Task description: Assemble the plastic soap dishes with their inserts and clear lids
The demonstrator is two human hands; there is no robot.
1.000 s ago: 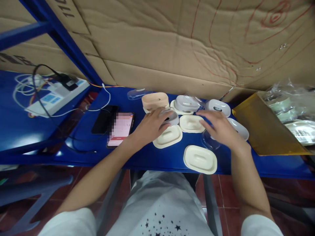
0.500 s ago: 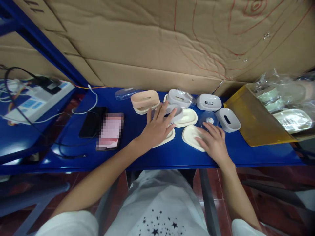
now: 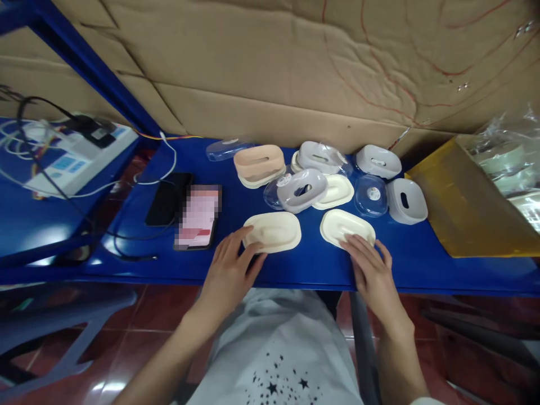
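Observation:
Two shallow cream oval pieces, like lids or bases, lie side by side near the front edge of the table. On the left end of the left cream piece (image 3: 278, 233) rest the fingers of my left hand (image 3: 230, 267), which are apart, with the thumb near its front edge. My right hand (image 3: 373, 273) has its stretched fingers over the front right part of the right cream piece (image 3: 335, 224). Just behind them, a grey-lilac oval ring-like housing with a slot (image 3: 301, 191) leans on a third cream piece (image 3: 341, 190), beside a clear plastic cover (image 3: 274, 196).
Along the back stand a peach slotted housing (image 3: 259, 162), grey-white housings (image 3: 318, 157) and another clear cover (image 3: 371, 196). At right is a yellow-taped carton (image 3: 468, 208) with bagged parts. Phones (image 3: 198, 216), cables and a power strip (image 3: 80, 160) lie left.
My left hand has drawn back from the grey-lilac housing down to the left cream piece. My right hand has stayed at the right cream piece. The view has shifted slightly.

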